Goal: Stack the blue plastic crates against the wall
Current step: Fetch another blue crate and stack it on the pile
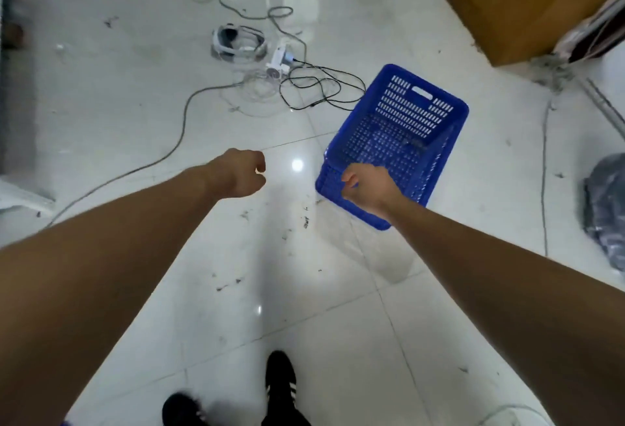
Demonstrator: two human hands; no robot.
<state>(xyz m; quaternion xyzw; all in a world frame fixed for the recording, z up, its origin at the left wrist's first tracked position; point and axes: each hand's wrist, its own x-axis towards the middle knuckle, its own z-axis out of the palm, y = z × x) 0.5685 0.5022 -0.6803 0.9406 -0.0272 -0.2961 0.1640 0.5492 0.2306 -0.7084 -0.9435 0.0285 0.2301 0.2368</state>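
One blue plastic crate [402,131] with slotted walls is in view, right of centre, tilted with its open top toward me. My right hand [367,189] grips its near rim and holds it above the white tiled floor. Left of the crate, my left hand [238,172] hangs in the air with its fingers curled into a fist and nothing in it. No other crate and no wall stack is visible.
Cables [318,87] and a white headset [238,43] lie on the floor ahead. A brown cardboard box [521,3] stands at the top right, a dark bag [608,209] at the right edge. My black shoes [280,381] are at the bottom.
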